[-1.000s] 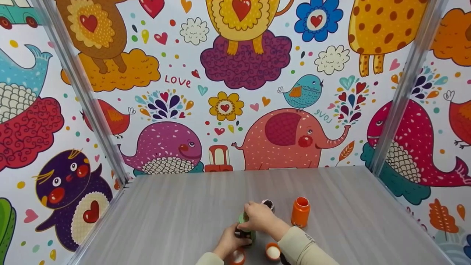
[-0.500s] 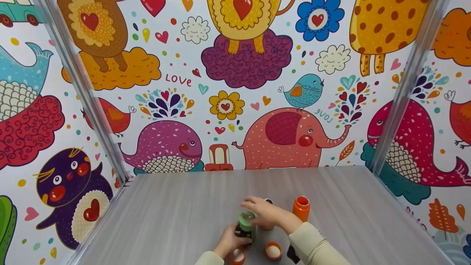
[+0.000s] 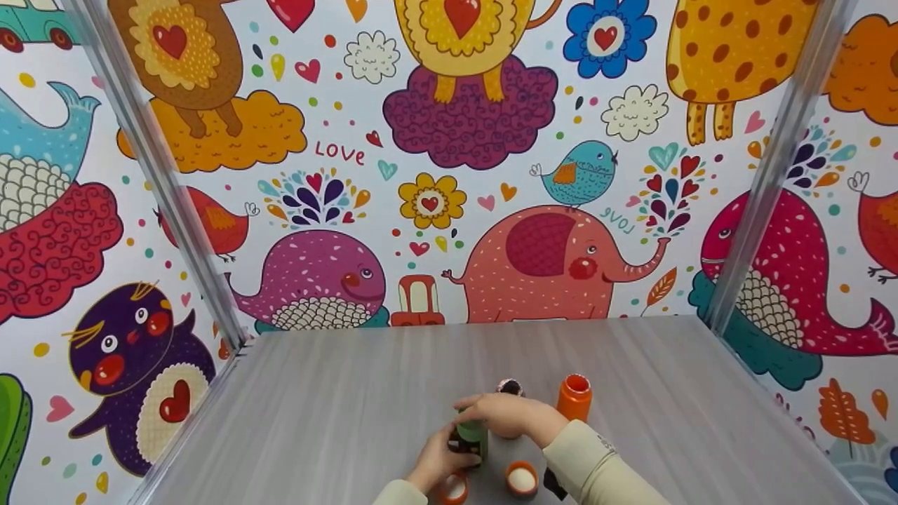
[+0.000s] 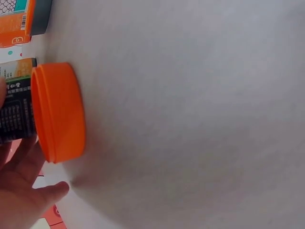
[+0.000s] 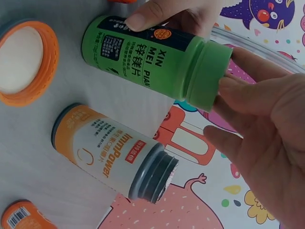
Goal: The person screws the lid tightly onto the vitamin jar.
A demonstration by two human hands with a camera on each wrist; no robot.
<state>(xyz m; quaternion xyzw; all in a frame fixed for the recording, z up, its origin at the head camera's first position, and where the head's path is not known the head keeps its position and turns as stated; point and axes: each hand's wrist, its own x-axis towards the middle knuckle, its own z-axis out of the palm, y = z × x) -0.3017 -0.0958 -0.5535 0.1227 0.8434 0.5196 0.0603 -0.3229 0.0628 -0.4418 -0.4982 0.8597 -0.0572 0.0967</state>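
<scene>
A green supplement bottle [image 3: 471, 452] with a dark label stands near the table's front. My left hand [image 3: 440, 459] grips its lower side; in the right wrist view the left thumb lies on the label. My right hand [image 3: 515, 414] is over the light green cap [image 5: 208, 76], its fingertips bent about the rim. Right behind that hand is a white-and-orange bottle [image 5: 107, 148], uncapped, with ragged foil at its mouth. An uncapped orange bottle [image 3: 575, 398] stands further right. Two orange caps, one by the left hand [image 3: 454, 487] and another [image 3: 521, 478], lie with white insides up.
The grey table [image 3: 337, 393] meets a cartoon-printed wall panel [image 3: 421, 161] at the back. Metal posts [image 3: 158, 175] rise at both sides. Something dark [image 3: 554, 485] lies partly under the right sleeve.
My right hand opened and lifted off the green cap, exposing its top half a second ago, and now covers it again. The left hand keeps its grip on the green bottle.
</scene>
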